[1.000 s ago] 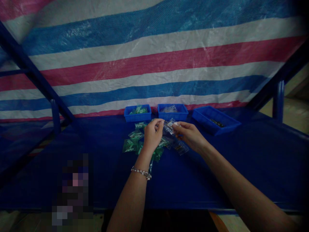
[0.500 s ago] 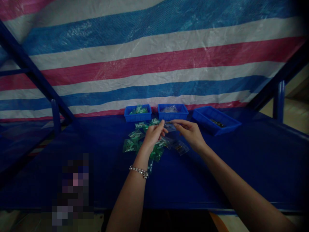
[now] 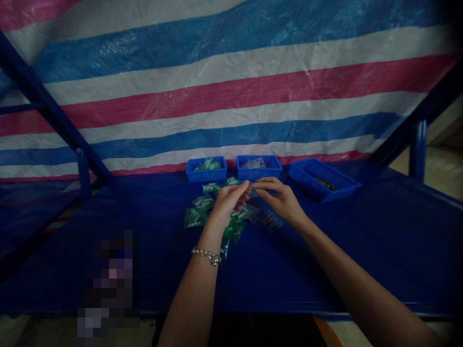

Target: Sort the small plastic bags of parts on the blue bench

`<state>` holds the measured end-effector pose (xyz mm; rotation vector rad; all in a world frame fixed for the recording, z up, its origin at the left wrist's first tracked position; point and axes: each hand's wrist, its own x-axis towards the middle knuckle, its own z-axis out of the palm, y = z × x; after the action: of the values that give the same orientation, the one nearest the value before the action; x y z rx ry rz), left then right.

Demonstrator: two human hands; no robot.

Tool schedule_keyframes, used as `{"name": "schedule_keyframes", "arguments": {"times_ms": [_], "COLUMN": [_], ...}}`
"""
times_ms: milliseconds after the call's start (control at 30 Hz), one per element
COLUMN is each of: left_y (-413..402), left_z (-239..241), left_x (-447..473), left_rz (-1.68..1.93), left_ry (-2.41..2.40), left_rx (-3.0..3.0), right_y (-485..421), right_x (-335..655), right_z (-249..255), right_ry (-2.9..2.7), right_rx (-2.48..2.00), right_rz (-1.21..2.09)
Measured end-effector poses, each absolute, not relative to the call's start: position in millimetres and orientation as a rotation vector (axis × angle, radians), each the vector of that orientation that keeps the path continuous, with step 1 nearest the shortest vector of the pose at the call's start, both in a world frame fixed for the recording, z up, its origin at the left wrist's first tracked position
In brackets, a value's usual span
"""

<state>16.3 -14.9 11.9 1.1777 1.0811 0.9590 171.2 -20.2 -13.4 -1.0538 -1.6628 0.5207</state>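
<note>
My left hand (image 3: 228, 205) curls over a loose pile of small plastic bags with green contents (image 3: 197, 217), and a beaded bracelet (image 3: 208, 256) circles its wrist. My right hand (image 3: 279, 197) pinches at a small transparent plastic bag (image 3: 253, 191), its fingertips almost meeting those of my left hand. Whether my left hand grips that bag is hidden. Just beyond my right hand lies a transparent bag with dark parts inside (image 3: 271, 220).
Several blue plastic bins stand in a row at the back: one with green-filled bags (image 3: 206, 170), one with transparent bags (image 3: 259, 168), and one with dark parts (image 3: 323, 180). They rest on a blue table (image 3: 108, 250), before a striped tarpaulin (image 3: 231, 101).
My hands have drawn closer together above the pile. My right hand has moved left toward my left hand, and the bracelet wrist has shifted slightly left.
</note>
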Motion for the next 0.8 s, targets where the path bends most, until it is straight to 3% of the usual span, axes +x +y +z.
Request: {"name": "schedule_keyframes", "arguments": {"times_ms": [433, 800], "left_y": [-14.6, -10.5], "left_z": [10.8, 5.3], "left_x": [17.1, 20.0], "left_rz": [1.015, 1.246], "left_ry": [1.031, 1.167], "left_rx": [1.133, 1.321], "right_y": [-17.1, -21.1], "right_x": [174.0, 170.3], "right_z": [-14.9, -6.8], "right_ry": [-1.595, -1.230], "right_rx": [-1.056, -1.274], "right_rz": [0.557, 0.829]}}
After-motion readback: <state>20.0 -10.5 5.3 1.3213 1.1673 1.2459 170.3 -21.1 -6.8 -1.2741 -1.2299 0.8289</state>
